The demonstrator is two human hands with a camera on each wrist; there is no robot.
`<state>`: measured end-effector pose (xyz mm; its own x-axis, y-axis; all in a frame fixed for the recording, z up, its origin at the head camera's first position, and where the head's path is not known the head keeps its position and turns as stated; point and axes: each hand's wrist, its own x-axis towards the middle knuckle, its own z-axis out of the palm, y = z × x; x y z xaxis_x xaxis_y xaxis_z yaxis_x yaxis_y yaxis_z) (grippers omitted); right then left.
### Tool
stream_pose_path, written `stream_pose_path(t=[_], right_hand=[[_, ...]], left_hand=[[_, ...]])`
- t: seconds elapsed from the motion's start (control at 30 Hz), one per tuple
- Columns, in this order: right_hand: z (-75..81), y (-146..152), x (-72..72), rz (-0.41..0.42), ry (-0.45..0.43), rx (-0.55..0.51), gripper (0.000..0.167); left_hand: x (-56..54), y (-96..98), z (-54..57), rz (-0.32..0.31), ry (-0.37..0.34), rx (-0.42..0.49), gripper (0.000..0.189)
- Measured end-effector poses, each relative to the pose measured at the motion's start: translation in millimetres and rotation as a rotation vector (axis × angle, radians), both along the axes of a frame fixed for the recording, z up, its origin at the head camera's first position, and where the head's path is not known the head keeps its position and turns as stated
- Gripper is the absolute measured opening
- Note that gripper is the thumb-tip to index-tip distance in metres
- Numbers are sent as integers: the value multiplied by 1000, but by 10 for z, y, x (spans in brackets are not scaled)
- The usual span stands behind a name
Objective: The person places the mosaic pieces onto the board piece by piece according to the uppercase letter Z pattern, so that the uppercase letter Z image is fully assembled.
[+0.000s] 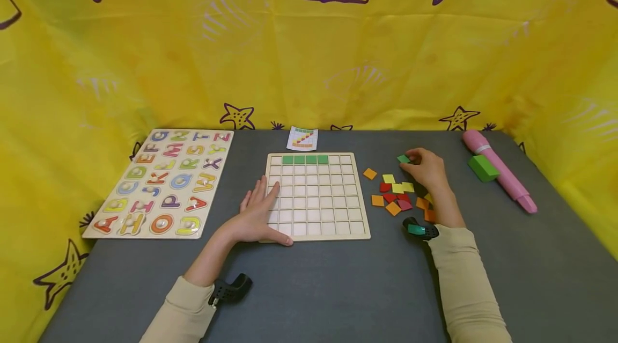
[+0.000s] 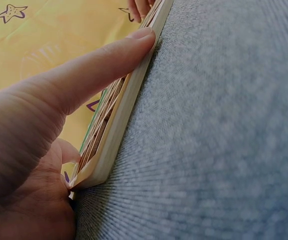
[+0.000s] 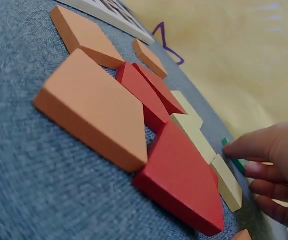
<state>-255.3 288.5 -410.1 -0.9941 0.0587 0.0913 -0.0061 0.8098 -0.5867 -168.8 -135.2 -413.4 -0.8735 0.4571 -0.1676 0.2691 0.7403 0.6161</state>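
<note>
A wooden grid board (image 1: 367, 198) lies on the table with several green tiles (image 1: 300, 160) side by side in its top row. My left hand (image 1: 256, 214) rests over the board's left edge, fingers spread, the thumb (image 2: 128, 52) stretched along the near edge. To the right of the board, my right hand (image 1: 427, 170) pinches a green square tile (image 1: 403, 159) between thumb and index finger. Close below that hand lie loose yellow tiles (image 1: 388, 178), red tiles (image 3: 184, 175) and orange tiles (image 3: 96, 110).
Behind the board lies a small pattern card (image 1: 302, 139). An alphabet peg puzzle (image 1: 164, 187) occupies the left side. At the right are a pink marker-shaped object (image 1: 504, 176) and a green block (image 1: 483, 168). Yellow printed cloth (image 1: 309, 64) hangs along the back and sides.
</note>
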Motion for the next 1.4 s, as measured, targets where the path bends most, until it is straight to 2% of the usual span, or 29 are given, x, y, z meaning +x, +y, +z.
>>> stream_pose_path(t=[0.37, 0.67, 0.93, 1.2, 1.4], right_hand=[[18, -222, -35, 15, 0, -83, 35], [41, -810, -96, 183, -31, -227, 30], [42, -1185, -193, 317, 28, -189, 18], [-3, -1252, -231, 437, 65, -124, 16], [41, -1186, -189, 409, 23, -184, 26]], left_hand=[[-17, -23, 2, -6, -5, -5, 132], [-2, -18, -3, -7, 11, -7, 132], [-2, -2, -12, -10, 14, -11, 132], [4, 3, -17, -14, 9, -7, 132], [-2, -10, -26, -14, 11, -10, 132]])
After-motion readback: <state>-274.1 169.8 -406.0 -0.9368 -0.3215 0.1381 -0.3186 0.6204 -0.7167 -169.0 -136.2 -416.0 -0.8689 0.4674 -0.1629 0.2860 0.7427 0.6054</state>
